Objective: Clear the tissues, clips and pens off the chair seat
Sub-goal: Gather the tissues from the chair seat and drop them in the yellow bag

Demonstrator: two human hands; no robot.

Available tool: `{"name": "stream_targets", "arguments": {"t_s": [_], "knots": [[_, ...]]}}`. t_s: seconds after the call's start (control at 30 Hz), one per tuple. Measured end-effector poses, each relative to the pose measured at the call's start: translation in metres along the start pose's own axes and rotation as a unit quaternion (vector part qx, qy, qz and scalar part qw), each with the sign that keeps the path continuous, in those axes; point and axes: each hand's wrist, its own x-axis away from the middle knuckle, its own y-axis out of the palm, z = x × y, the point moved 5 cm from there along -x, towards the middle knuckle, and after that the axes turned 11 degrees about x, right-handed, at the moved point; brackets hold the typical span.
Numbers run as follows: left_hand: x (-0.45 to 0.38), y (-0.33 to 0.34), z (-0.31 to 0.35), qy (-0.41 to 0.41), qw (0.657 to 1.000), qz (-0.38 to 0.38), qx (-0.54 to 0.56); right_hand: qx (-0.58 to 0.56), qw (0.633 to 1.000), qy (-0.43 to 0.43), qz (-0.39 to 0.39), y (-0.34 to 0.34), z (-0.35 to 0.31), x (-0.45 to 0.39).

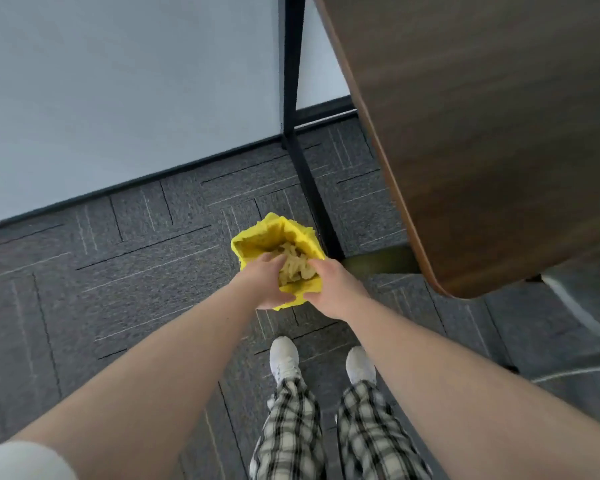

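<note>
A yellow bag-lined bin (257, 239) stands on the grey carpet in front of me, beside the black table leg. Crumpled tissues (296, 265) sit in its mouth, tinted yellow by the liner. My left hand (269, 284) and my right hand (333, 289) are both over the near rim, their fingers curled onto the tissue wad from either side. The chair seat, clips and pens are out of view.
A brown wooden tabletop (499, 133) overhangs at the right, with its black metal leg (291, 98) running down to the floor next to the bin. A white wall (118, 81) with a dark skirting lies behind. My feet in white shoes (284, 358) stand just below the bin.
</note>
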Motion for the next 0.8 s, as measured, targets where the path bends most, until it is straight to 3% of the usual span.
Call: {"name": "stream_targets", "arguments": {"t_s": [0.4,0.8], "knots": [[0.083,0.071,0.128,0.028,0.986,-0.035,-0.16,-0.05,0.997,0.046,0.028,0.021,0.147,0.141],[0.132,0.204,0.412,0.169,0.943,-0.06,-0.281,-0.106,0.971,0.193,0.089,0.03,0.399,0.329]]}}
